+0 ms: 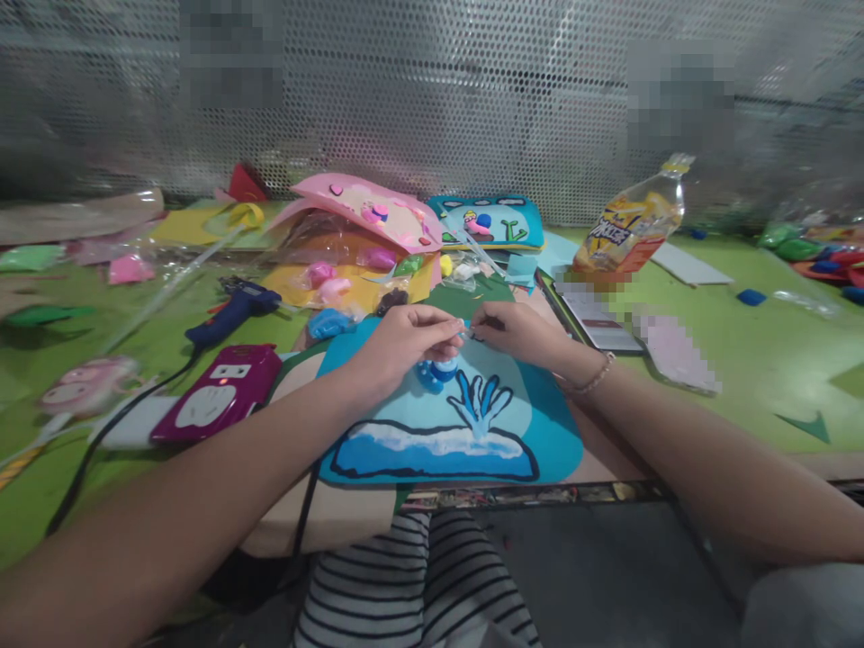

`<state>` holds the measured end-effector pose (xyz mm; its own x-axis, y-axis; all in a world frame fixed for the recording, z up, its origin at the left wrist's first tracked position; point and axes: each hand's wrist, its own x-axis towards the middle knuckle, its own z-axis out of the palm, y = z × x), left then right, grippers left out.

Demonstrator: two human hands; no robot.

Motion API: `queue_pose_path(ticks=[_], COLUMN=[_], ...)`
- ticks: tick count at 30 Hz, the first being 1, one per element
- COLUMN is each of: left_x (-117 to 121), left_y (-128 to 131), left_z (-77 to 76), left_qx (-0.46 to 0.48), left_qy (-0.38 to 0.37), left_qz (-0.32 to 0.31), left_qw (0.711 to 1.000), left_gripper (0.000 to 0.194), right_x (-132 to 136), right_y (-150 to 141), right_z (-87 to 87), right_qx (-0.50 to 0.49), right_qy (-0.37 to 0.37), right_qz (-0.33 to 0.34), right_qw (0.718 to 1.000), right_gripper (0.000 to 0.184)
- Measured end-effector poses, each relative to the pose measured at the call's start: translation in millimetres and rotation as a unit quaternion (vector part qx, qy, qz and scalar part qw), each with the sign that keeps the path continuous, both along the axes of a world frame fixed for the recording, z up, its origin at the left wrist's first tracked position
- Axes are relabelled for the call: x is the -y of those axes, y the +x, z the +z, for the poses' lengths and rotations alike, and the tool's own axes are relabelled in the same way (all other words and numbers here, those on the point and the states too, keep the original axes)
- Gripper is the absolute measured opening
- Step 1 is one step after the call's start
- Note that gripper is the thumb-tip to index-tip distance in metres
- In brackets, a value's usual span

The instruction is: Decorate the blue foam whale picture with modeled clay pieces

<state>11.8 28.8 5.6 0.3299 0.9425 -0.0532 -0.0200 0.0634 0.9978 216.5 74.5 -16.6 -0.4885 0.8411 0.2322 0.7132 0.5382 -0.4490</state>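
Observation:
My left hand has its fingers pinched at a small whitish bit, too small to name. Close beside it, my right hand is also pinched, its fingertips nearly meeting the left ones; what it holds is hidden. Both are above a blue foam sheet showing a painted blue-and-white water strip and a splash, outlined in black. A small blue-and-white clay figure lies on the sheet just under my left hand, partly covered by it.
Left are a blue glue gun with its black cord and a magenta power box. Behind are bagged clay lumps, a pink decorated sheet and a blue one. Right are a snack-filled bottle, a phone-like device and blue clay.

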Motion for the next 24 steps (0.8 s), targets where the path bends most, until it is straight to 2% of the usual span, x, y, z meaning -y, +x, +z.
queue_pose_path(ticks=[13,24], left_x=[1.8,1.1], left_y=[0.5,0.9], left_z=[1.4,1.6], left_qx=[0.005,0.002], left_qy=[-0.003,-0.003], left_qz=[0.002,-0.001], left_qw=[1.0,1.0], left_gripper=[0.021,0.022], right_x=[3.2,-0.6], right_y=[-2.4,-1.8], right_z=[4.7,-0.1], right_qx=[-0.015,-0.002], right_qy=[-0.03,-0.014], right_qz=[-0.005,0.018], right_qw=[0.999,1.0], right_gripper=[0.012,0.015])
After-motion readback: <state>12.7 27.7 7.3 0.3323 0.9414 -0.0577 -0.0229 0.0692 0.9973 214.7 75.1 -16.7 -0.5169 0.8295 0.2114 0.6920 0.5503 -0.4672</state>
